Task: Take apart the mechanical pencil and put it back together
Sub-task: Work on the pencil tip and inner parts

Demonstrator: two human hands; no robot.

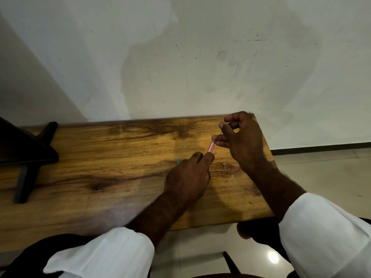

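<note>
Across the lower half of my view, a wooden counter (100, 157) is running along a pale wall (180, 57), with a dark stand (30, 153) sitting on its left end. I am watching both forearms reaching forward over it from white sleeves (104, 255). The left hand (188, 175) is lying knuckles-up, low over the counter, its fingers (207, 157) closing around the lower end of a pink pencil barrel (211, 147). The right hand (244, 141) is hovering higher and further out, wrist bent, thumb and forefinger pinching together above the barrel's upper end, while another finger is touching that end. I am seeing a thin dark line, perhaps a lead (221, 133), between those pinching fingers, though it is too fine for me to be sure. The barrel's long axis is tilting up and away from me, slightly to the right, its metal-ringed end pointing toward the right hand. A small blue piece (177, 160) is lying on the counter just left of the left hand, and a tiny dark part (223, 164) is resting to its right.
</note>
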